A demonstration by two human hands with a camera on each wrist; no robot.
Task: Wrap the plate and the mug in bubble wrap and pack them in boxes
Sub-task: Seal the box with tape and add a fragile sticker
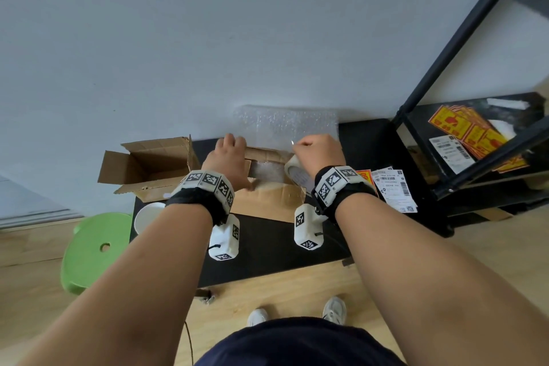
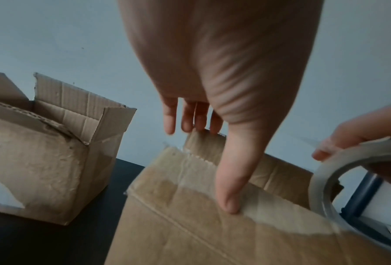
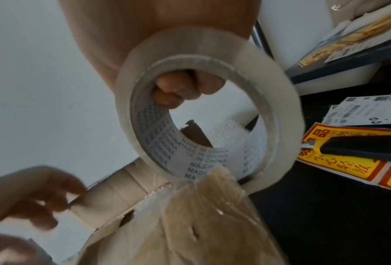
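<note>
A cardboard box (image 1: 267,199) lies mid-table with its flaps folded in; bubble wrap (image 1: 267,171) shows in the gap between them. My left hand (image 1: 230,157) rests flat on the flaps with straight fingers, and its thumb (image 2: 229,200) presses a strip of clear tape onto the near flap. My right hand (image 1: 316,150) grips a clear tape roll (image 1: 295,174), fingers (image 3: 178,89) hooked through its core, and the strip runs from the roll (image 3: 203,107) onto the box (image 3: 201,229). A white mug (image 1: 148,214) stands unwrapped at the table's left front corner. No plate is visible.
An open, smaller cardboard box (image 1: 148,166) stands at the left. A loose bubble wrap sheet (image 1: 285,125) leans on the wall behind. Shipping labels (image 1: 392,187) and yellow stickers (image 3: 339,166) with a black tool (image 3: 360,147) lie right. A black shelf (image 1: 463,134) and green stool (image 1: 95,249) flank the table.
</note>
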